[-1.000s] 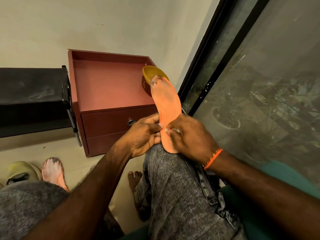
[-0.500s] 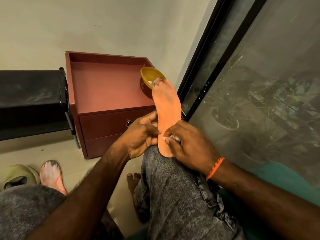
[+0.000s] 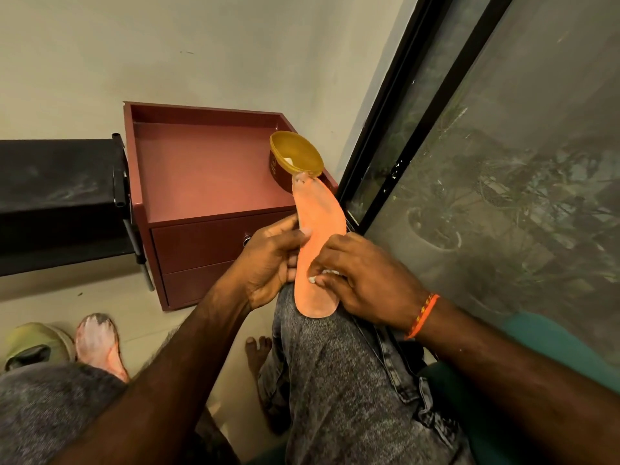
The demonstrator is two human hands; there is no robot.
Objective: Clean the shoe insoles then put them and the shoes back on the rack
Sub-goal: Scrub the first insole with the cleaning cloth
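Observation:
An orange insole [image 3: 320,229] lies lengthwise on my right knee, its dirty toe end pointing away. My left hand [image 3: 271,263] grips its left edge at the middle. My right hand [image 3: 359,280] presses a small white wad [image 3: 313,279] against the insole near the heel end. A second insole [image 3: 99,344], whitish on top, lies on the floor at lower left beside an olive green shoe [image 3: 33,344]. The black shoe rack [image 3: 57,203] stands at the left.
A dark red bedside cabinet [image 3: 201,182] with two drawers stands ahead, and a yellow bowl [image 3: 295,159] sits on its right front corner. A glass door with a black frame [image 3: 402,105] runs along the right. My bare foot [image 3: 256,354] rests on the tiled floor.
My right hand with the white wad has slid along the insole toward its heel end. My left hand keeps its hold. The view has shifted slightly.

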